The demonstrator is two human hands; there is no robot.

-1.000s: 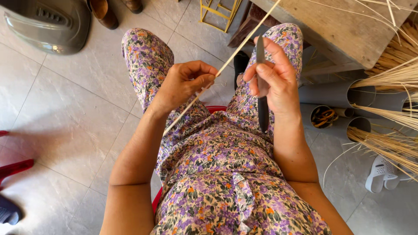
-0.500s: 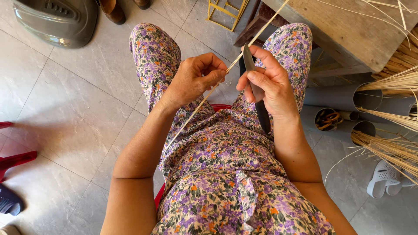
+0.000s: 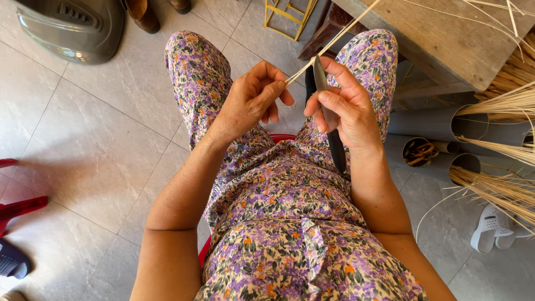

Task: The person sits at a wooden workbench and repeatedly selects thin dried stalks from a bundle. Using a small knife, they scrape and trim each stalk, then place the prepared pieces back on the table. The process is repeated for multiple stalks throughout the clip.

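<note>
My left hand (image 3: 253, 97) pinches the near end of a thin pale straw strip (image 3: 334, 40) between thumb and fingers, in front of my knees. The strip runs up and to the right towards the wooden table. My right hand (image 3: 343, 108) grips a long dark knife (image 3: 334, 142); its blade tip touches the strip just right of my left fingers, and its handle points down along my wrist. Both hands hover over my lap, which is covered by a flowered purple dress (image 3: 290, 223).
A wooden table (image 3: 446, 39) stands at the upper right, with bundles of straw (image 3: 501, 106) in grey tubes (image 3: 434, 120) below it. A grey fan base (image 3: 72, 28) sits at the upper left. There are red stool legs (image 3: 16, 209) at left and a white sandal (image 3: 493, 226) at right.
My left hand has slid along the strip towards the knife, so the two hands are now close together. The strip's loose end no longer hangs below my left hand.
</note>
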